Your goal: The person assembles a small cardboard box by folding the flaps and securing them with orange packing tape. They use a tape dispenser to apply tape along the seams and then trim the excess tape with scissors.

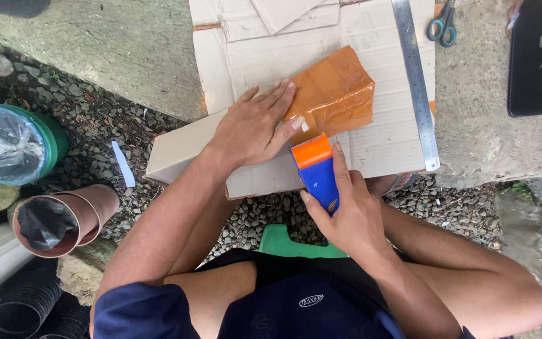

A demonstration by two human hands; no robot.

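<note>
Pressing flat, fingers spread, the left hand (255,125) pins the tape-wrapped packet (334,94) against the cardboard sheet (384,144), while the right hand (346,210) grips a blue and orange tape dispenser (315,169) just below the packet's near edge. The packet looks mostly covered in brown tape, so the wrapping seems nearly finished, with that near edge probably left. Beyond the right hand lie a metal ruler (416,81) and scissors (441,26).

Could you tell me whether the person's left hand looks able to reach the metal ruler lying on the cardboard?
Probably yes: the left hand lies flat on the cardboard sheet, and only the low orange-taped parcel sits between it and the metal ruler.
</note>
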